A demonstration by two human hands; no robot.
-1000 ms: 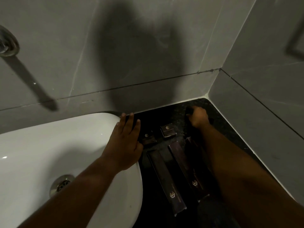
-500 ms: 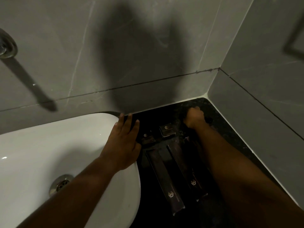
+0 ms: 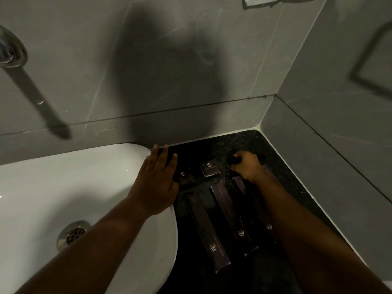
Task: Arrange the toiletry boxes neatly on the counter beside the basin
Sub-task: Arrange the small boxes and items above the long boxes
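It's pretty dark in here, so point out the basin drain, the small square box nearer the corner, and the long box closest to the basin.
Basin drain [image 3: 73,234]: head view, on its metal grate.
Small square box [image 3: 210,168]: head view, on its top face.
Long box [image 3: 206,225]: head view, mid-length on its top face.

We see a basin of smooth, glossy white ceramic, with bright highlights on its rim, and a drain of shiny metal. The counter looks like dark polished stone, finely speckled. The walls are grey tiles with a matt, faintly veined face and dark grout lines. The long boxes and the small square boxes look like dark cardboard with a slight sheen and metallic printed emblems. At the upper left, a round fitting looks like polished metal.
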